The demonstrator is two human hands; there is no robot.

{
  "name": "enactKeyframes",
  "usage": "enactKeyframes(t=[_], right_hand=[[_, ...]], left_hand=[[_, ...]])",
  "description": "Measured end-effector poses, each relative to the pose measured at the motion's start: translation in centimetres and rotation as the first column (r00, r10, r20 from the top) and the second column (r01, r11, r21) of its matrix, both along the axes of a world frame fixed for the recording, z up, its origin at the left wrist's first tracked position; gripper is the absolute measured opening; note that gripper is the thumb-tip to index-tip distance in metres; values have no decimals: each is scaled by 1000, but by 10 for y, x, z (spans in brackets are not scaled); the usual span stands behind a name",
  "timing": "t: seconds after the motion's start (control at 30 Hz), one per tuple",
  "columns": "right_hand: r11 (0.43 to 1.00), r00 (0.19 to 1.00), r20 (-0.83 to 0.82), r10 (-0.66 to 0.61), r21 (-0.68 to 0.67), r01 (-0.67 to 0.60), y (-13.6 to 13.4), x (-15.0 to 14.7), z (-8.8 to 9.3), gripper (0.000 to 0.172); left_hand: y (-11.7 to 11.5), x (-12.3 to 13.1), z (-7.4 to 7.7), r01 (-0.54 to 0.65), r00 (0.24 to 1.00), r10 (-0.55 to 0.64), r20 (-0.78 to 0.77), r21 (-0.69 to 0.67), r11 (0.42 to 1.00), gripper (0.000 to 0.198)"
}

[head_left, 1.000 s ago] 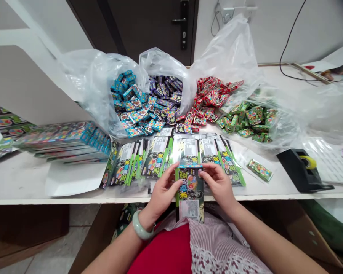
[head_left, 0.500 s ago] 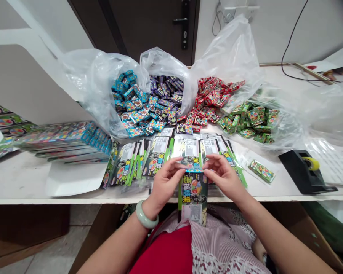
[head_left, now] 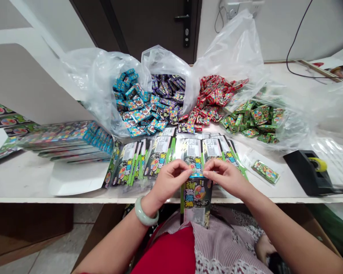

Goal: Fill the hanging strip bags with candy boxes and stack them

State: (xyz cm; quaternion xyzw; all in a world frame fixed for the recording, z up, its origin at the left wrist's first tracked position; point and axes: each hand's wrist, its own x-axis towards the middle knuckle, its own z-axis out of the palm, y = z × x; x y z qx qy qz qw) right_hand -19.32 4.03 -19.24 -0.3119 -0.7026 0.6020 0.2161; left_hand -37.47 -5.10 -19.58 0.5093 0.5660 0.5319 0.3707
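Note:
A black printed packet (head_left: 197,198) hangs over the table's front edge, its lower end at my lap, with a thin blue strip across its top. My left hand (head_left: 175,179) pinches the top left corner between thumb and forefinger. At the top right corner, my right hand (head_left: 224,175) pinches in the same way. Just beyond my fingers, flat black and green packets (head_left: 160,154) lie overlapping in a row. Behind them are heaps of small blue packs (head_left: 134,104), purple packs (head_left: 168,91), red packs (head_left: 214,93) and green packs (head_left: 258,116), spilling from clear plastic bags.
On the left, a white box (head_left: 77,179) holds rows of filled packets (head_left: 65,140). A black tape dispenser (head_left: 311,173) stands at the right, near a single green packet (head_left: 265,172) and printed sheets (head_left: 335,163). The white table's front edge (head_left: 88,200) runs before me.
Both hands have moved slightly closer together along the packet's top edge, still pinching it. The whole view has shifted a little.

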Motion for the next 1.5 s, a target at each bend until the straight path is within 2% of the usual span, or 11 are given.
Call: enactKeyframes(t=[0.17,0.33,0.47,0.63,0.73,0.8,0.9,0.97,1.2,1.37,1.5], right_hand=[[942,996,-46,78,329,-59,-6,9,-5,10],[846,987,-144,74,533,15,-12,12,-22,4],[857,987,-160,-2,509,84,-14,8,-29,7],[864,964,-240,-119,452,220,-23,2,-31,9],[854,990,-141,5,516,69,-4,9,-31,12],[855,996,85,-39,518,-11,25,28,-28,20],[815,778,411,-476,538,215,81,73,-26,26],[766,640,476,-603,570,297,115,102,-30,29],[778,446,641,-625,553,297,156,123,-62,16],[780,443,642,-626,522,345,154,123,-69,15],[791,527,590,-612,473,389,144,131,-53,11]], left_hand=[[-11,-13,-5,166,983,-151,-100,161,973,16],[-20,-14,-16,209,972,-192,-132,130,969,10],[-18,-9,-19,100,987,-88,-133,81,992,11],[-13,-10,-24,112,979,-90,-185,115,987,7],[-8,-15,-31,90,971,-66,-231,97,991,7],[-4,-19,-35,86,965,-62,-253,86,993,7],[1,-21,-36,95,959,-65,-278,95,991,6],[3,-19,-35,96,954,-61,-292,107,990,6],[7,-11,-32,104,944,-58,-326,125,987,6],[5,-12,-33,99,949,-58,-310,118,988,7],[6,-11,-34,102,957,-66,-283,112,988,8]])
